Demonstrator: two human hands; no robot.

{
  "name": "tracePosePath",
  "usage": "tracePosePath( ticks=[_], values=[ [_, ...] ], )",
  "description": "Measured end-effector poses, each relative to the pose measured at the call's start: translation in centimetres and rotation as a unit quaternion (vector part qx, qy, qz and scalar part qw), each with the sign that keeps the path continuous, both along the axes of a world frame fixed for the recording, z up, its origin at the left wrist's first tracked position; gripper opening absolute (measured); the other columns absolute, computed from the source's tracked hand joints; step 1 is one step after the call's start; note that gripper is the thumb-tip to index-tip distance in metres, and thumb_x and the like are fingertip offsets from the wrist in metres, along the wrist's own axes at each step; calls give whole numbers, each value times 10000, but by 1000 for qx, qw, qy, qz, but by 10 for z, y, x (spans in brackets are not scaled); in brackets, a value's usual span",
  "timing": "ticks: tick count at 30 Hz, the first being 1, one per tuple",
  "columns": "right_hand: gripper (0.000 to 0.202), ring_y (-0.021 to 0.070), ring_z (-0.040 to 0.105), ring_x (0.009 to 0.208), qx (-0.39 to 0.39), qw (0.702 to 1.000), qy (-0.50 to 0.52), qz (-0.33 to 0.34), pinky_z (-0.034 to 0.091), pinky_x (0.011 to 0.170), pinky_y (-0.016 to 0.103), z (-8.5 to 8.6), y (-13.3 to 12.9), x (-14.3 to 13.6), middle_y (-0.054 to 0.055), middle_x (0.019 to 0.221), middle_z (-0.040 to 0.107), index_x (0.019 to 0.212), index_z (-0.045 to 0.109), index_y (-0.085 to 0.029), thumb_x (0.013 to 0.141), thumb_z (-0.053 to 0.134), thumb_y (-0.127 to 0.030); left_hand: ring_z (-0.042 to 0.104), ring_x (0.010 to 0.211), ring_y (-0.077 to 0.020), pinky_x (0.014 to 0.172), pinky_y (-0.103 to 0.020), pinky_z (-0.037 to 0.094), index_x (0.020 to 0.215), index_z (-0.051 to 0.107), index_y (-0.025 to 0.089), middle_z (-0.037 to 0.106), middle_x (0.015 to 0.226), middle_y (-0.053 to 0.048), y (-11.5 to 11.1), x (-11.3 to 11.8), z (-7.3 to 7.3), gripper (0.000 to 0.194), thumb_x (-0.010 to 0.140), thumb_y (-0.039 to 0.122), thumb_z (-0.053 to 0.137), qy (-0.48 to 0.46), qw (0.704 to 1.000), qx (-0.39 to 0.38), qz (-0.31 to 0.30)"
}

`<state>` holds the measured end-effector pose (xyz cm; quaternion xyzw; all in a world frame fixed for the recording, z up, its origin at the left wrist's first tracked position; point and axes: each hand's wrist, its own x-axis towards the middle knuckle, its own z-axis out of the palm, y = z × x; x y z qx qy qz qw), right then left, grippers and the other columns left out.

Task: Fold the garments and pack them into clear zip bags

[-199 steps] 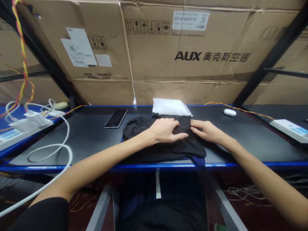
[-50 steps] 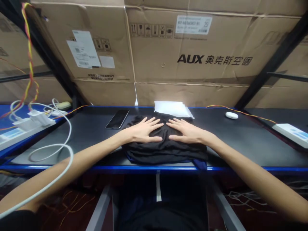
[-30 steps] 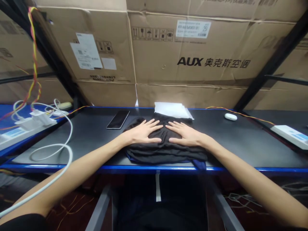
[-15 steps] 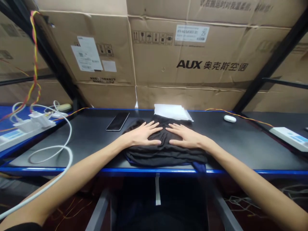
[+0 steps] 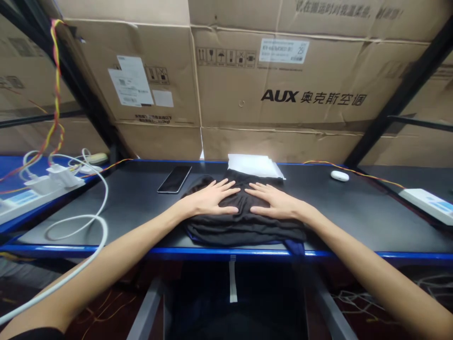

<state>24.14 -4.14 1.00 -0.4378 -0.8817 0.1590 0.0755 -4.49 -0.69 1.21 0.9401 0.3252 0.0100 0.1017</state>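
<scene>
From my end this looks like a makeshift workshop or storeroom bay; I can't tell which. I see black metal posts (image 5: 79, 89) framing a blue-edged surface (image 5: 347, 212), flattened AUX cardboard (image 5: 226, 89) with shipping labels (image 5: 130, 82) as its back wall, power strips (image 5: 426, 203), and twisted red-and-yellow wires (image 5: 57, 66) strung along the frame.

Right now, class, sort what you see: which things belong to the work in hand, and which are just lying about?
In the work, judging by touch:
- black cloth
- left hand, spread on it
- right hand, likewise

Apparently just lying about:
- phone
- small white case
- white cable
- white sheets behind the cloth
</scene>
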Motion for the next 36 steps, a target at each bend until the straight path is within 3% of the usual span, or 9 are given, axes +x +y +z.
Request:
tracePosePath(
  ticks=[21, 26, 36],
  values=[
    [855, 308, 158, 1554, 3, 1000, -3, 1, 123, 1270, 536, -1, 0, 1, 78, 1676, 223, 1585, 349, -262, 906, 460, -768, 71, 1573, -327, 1251, -590, 104, 1609, 244, 319, 134, 1694, -71, 1, -1, -2, 833, 930, 771, 416, -5, 1000, 2, -5],
    [830, 321, 172, 1550, 2, 1000, 9, 0, 131, 1266, 559, -2, 1, 2, 51, 1674, 241, 1578, 359, -304, 897, 488, -761, 74, 1573, -330, 1253, -584, 102, 1607, 251, 323, 134, 1694, -66, 2, -1, -2, 820, 935, 762, 420, -5, 1000, 2, -6],
    [863, 317, 164, 1552, 2, 1000, -4, -1, 132, 1273, 536, 0, 0, 1, 73, 1674, 230, 1582, 361, -259, 897, 468, -773, 80, 1574, -323, 1256, -576, 96, 1605, 263, 311, 142, 1695, -57, -1, 0, 0, 835, 928, 779, 401, -4, 1000, -4, 0]
  ],
)
